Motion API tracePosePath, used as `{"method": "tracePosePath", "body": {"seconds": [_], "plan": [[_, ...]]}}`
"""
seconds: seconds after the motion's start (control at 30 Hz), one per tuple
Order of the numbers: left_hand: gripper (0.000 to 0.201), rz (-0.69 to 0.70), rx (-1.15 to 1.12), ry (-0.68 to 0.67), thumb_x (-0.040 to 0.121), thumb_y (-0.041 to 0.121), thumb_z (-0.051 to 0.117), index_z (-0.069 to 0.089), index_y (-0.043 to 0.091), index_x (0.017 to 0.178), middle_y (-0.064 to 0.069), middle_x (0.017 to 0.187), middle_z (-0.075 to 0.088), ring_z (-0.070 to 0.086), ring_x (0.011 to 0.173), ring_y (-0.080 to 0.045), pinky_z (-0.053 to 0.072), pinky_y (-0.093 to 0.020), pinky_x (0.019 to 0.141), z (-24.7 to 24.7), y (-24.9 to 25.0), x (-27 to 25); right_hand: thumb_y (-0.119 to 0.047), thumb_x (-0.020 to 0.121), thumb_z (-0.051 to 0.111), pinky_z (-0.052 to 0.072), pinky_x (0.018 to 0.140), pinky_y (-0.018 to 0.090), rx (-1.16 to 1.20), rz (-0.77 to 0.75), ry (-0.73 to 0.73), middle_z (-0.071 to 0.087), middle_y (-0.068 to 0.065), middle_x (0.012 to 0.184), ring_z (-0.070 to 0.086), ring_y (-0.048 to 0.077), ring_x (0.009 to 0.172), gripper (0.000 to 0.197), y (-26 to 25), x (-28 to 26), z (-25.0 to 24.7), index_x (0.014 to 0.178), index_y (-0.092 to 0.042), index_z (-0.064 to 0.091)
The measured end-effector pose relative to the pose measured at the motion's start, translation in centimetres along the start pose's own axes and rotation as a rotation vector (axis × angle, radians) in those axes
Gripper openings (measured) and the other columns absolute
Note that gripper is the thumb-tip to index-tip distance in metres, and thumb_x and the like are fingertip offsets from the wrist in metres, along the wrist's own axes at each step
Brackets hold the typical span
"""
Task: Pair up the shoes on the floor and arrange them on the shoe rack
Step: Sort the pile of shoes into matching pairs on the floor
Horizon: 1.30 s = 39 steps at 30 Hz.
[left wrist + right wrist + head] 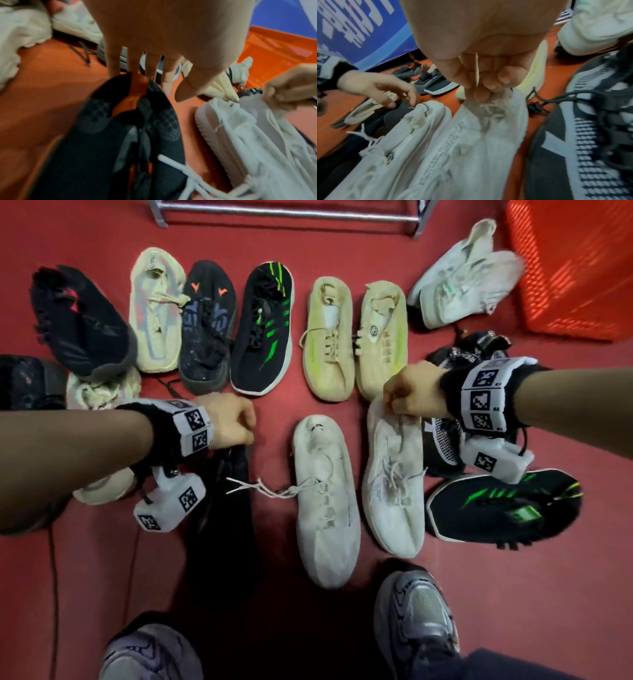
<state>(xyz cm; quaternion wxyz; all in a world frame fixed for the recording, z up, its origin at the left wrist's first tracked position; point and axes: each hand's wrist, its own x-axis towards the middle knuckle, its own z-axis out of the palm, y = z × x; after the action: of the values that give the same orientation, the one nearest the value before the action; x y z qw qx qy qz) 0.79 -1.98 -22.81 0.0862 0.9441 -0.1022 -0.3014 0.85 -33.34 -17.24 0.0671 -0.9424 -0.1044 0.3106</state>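
Head view | right hand pinches heel of one white shoe, its twin just beside | left hand fingers hook a black shoe | shoe rack bars look bare (only an edge shows) | all shoes on the floor, pairing barely begun

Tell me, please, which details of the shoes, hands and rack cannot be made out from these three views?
- Left hand: whether its fingers actually grip the dark shoe; the hand's back hides them in the head view, and the left wrist view is blurred.
- Shoe rack: only its lowest bars show, cut off by the head view's top edge.
- Black shoe: cut off at the head view's left edge.
- White shoe in the right hand: its side lettering is too blurred to read.
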Motion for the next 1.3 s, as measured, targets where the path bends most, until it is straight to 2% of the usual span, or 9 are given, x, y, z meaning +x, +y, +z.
{"method": "tracePosePath", "body": {"seconds": [0.17,0.3,0.37,0.47,0.57,0.77,0.87,1.1,1.3], "plan": [[0.025,0.034,0.170,-0.140,0.071,0.035,0.074,0.066,0.032,0.095,0.002,0.106,0.051,0.056,0.099,-0.019,0.048,-0.033,0.089,0.5,1.4,0.4,-0.013,0.080,0.059,0.052,0.062,0.024,0.193,0.078,0.037,0.070,-0.003,0.066,0.063,0.012,0.062,0.014,3.0,-0.7,-0.5,0.076,-0.016,0.072],[0.032,0.032,0.161,-0.173,0.067,0.046,0.070,0.065,0.037,0.097,0.005,0.109,0.051,0.054,0.104,-0.017,0.045,-0.034,0.094,-0.1,1.0,0.0,-0.010,0.082,0.057,0.044,0.042,0.018,0.334,0.141,0.128,0.064,-0.003,0.052,0.054,0.008,0.041,0.019,4.0,-0.4,-1.0,0.067,-0.011,0.069],[0.038,0.024,0.153,-0.167,0.062,0.051,0.066,0.064,0.040,0.098,0.009,0.111,0.050,0.053,0.106,-0.017,0.045,-0.038,0.095,0.0,0.8,-0.3,-0.017,0.084,0.058,0.046,0.048,0.022,0.238,0.180,0.195,0.065,-0.001,0.060,0.058,0.013,0.052,0.020,4.7,-0.2,-1.8,0.065,-0.016,0.065],[0.029,0.021,0.179,-0.122,0.073,0.045,0.069,0.062,0.043,0.101,0.012,0.116,0.048,0.051,0.113,-0.017,0.044,-0.039,0.096,0.3,0.9,-0.9,-0.022,0.084,0.057,0.054,0.069,0.033,0.031,0.191,0.212,0.068,0.005,0.077,0.061,0.024,0.073,0.015,6.0,0.2,-2.7,0.077,-0.016,0.070],[0.031,0.029,0.177,-0.125,0.075,0.043,0.068,0.062,0.043,0.105,0.012,0.122,0.049,0.050,0.116,-0.017,0.043,-0.037,0.096,0.3,1.0,-1.2,-0.023,0.083,0.057,0.054,0.074,0.037,-0.080,0.152,0.168,0.067,0.005,0.079,0.058,0.025,0.073,0.011,5.6,0.7,-2.9,0.076,-0.022,0.066],[0.046,0.076,0.153,-0.167,0.079,0.033,0.070,0.059,0.032,0.123,0.004,0.131,0.046,0.051,0.118,-0.019,0.043,-0.028,0.096,-0.2,-0.1,-1.7,-0.020,0.086,0.057,0.049,0.071,0.032,-0.089,-0.029,0.163,0.064,0.000,0.073,0.058,0.022,0.076,0.011,-0.6,3.1,-3.0,0.085,-0.019,0.068],[0.052,0.058,0.146,-0.161,0.078,0.033,0.071,0.055,0.031,0.128,0.002,0.132,0.045,0.050,0.120,-0.020,0.043,-0.031,0.098,-0.4,-1.6,-2.3,-0.021,0.086,0.056,0.047,0.072,0.030,-0.119,-0.102,0.112,0.060,-0.006,0.073,0.058,0.022,0.079,0.012,-4.8,4.7,-2.7,0.087,-0.023,0.068],[0.076,0.045,0.101,-0.128,0.074,0.029,0.073,0.039,0.031,0.141,0.004,0.136,0.039,0.052,0.118,-0.022,0.048,-0.037,0.095,0.2,-7.1,-4.9,-0.016,0.086,0.053,0.049,0.080,0.028,-0.164,-0.238,0.008,0.065,0.000,0.085,0.061,0.025,0.088,0.018,-13.2,7.3,-0.5,0.094,-0.020,0.069],[0.061,0.070,-0.104,0.006,0.075,0.022,0.074,0.050,0.027,0.132,0.001,0.122,0.053,0.055,0.109,-0.018,0.047,-0.033,0.094,-0.1,-11.8,-6.7,-0.016,0.082,0.057,0.052,0.082,0.030,-0.092,-0.259,-0.032,0.071,0.003,0.089,0.063,0.024,0.086,0.017,-18.8,9.2,0.9,0.088,-0.019,0.072]]}}
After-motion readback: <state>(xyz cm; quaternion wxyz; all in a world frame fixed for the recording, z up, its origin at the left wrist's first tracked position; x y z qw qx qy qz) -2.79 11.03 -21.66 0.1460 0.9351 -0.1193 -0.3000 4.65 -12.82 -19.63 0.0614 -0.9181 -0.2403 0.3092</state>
